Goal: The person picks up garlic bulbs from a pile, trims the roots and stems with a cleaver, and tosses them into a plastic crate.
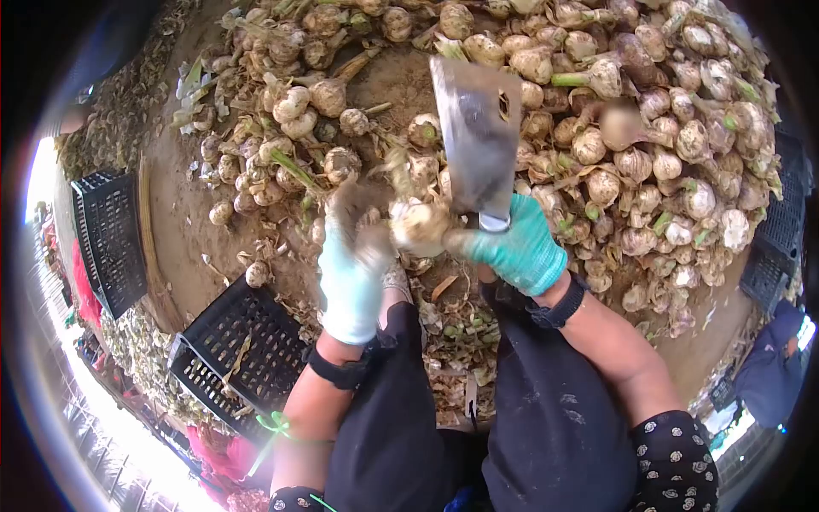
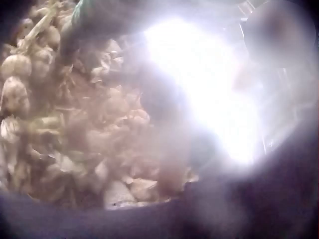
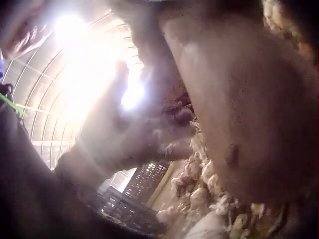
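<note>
The left hand (image 1: pixel 354 273), in a pale glove, pinches a garlic bulb (image 1: pixel 418 226) at its fingertips, though blur softens the grip. The right hand (image 1: pixel 516 247) has its green-gloved fingers clenched round a cleaver (image 1: pixel 478 136), whose blade rises just beside the bulb. The garlic heap (image 1: pixel 657 154) lies beyond both sets of fingers.

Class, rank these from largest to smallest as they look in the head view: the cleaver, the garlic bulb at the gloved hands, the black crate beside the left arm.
1. black crate
2. cleaver
3. garlic bulb
The cleaver seems nearer the camera, so real sizes may differ.
</note>
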A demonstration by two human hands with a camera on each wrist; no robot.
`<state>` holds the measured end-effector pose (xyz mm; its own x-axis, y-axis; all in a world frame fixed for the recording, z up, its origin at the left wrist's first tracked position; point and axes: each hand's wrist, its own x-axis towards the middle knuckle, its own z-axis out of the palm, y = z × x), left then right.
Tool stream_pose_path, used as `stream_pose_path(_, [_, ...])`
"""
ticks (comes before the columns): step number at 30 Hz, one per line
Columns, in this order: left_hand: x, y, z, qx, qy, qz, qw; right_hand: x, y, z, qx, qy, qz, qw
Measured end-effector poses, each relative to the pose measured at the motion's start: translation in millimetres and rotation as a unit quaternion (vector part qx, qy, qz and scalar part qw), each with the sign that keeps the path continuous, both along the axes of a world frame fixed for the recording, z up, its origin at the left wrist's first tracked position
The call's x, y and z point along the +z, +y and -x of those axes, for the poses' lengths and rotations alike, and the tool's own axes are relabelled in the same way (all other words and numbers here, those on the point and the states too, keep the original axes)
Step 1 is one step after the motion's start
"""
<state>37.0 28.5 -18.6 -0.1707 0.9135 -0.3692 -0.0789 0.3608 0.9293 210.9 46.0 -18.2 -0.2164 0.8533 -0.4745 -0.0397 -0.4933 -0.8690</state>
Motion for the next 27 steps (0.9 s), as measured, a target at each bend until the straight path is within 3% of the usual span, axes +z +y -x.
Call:
stream_pose_path(1, [-3.2,-4.7,9.7,-0.008,-0.174,0.079,0.982,0.6,1.2,-2.6,0.003,0.002,-0.003,1.0])
stream_pose_path(3, [0.2,0.8,4.0,-0.003,-0.39,0.159,0.907,2.5,3.1,-9.8,0.149,-0.101,-0.112,0.977])
stream_pose_path(5, [-6.8,-2.2,7.7,-0.005,-0.336,0.182,0.924,0.1,-0.2,-6.0,0.111,-0.099,-0.086,0.985])
stream_pose_path(7, [-9.5,-1.2,13.1,-0.09,-0.301,0.138,0.939,-16.0,-4.3,-6.0,0.043,-0.255,-0.2,0.945])
stream_pose_path(8, [0.0,2.7,9.1,-0.053,-0.291,0.171,0.94,-10.4,-1.9,-8.7,0.055,-0.273,-0.268,0.922])
stream_pose_path(11, [6.9,0.3,10.1,-0.056,-0.277,0.125,0.951,-12.5,0.5,-7.7,0.136,-0.329,-0.274,0.893])
stream_pose_path(13, [1.8,-5.1,24.0,-0.108,-0.228,0.101,0.962,-26.6,0.9,-11.4,0.124,-0.314,-0.311,0.888])
stream_pose_path(15, [3.9,-7.8,34.3,-0.068,-0.451,0.058,0.888,-39.2,6.5,-18.6,0.191,-0.34,-0.125,0.912])
stream_pose_path(16, [4.1,-5.7,41.3,-0.069,-0.391,0.022,0.918,-49.9,1.3,-25.1,0.158,-0.386,-0.085,0.905])
stream_pose_path(17, [6.6,3.8,43.7,-0.08,-0.389,0.001,0.918,-69.5,-9.9,-32.2,0.085,-0.353,-0.146,0.92])
stream_pose_path(19, [10.3,27.1,34.8,-0.02,-0.301,0.0,0.953,-56.0,-5.1,-32.3,0.043,-0.301,-0.027,0.952])
stream_pose_path(21, [55.6,53.7,4.3,-0.078,-0.31,-0.066,0.945,-42.4,6.5,-25.1,-0.006,-0.231,0.006,0.973])
stream_pose_path(22, [61.3,67.7,8.9,-0.19,-0.357,-0.079,0.911,-35.0,6.1,-22.8,-0.052,-0.16,0.045,0.985])
stream_pose_path(24, [54.1,85.9,16.2,-0.215,-0.074,-0.065,0.972,-20.9,12.7,-24.2,-0.051,-0.151,0.044,0.986])
stream_pose_path(25, [33.1,89.9,23.4,-0.218,0.075,-0.049,0.972,-18.3,14.2,-25.7,-0.051,-0.144,0.045,0.987])
stream_pose_path(26, [4.3,90.0,36.7,-0.273,0.356,-0.02,0.893,-24.2,12.4,-27.7,-0.058,-0.152,0.034,0.986])
stream_pose_path(27, [-25.9,87.0,48.1,-0.305,0.604,0.009,0.736,-25.9,12.2,-29.0,-0.062,-0.153,0.038,0.986])
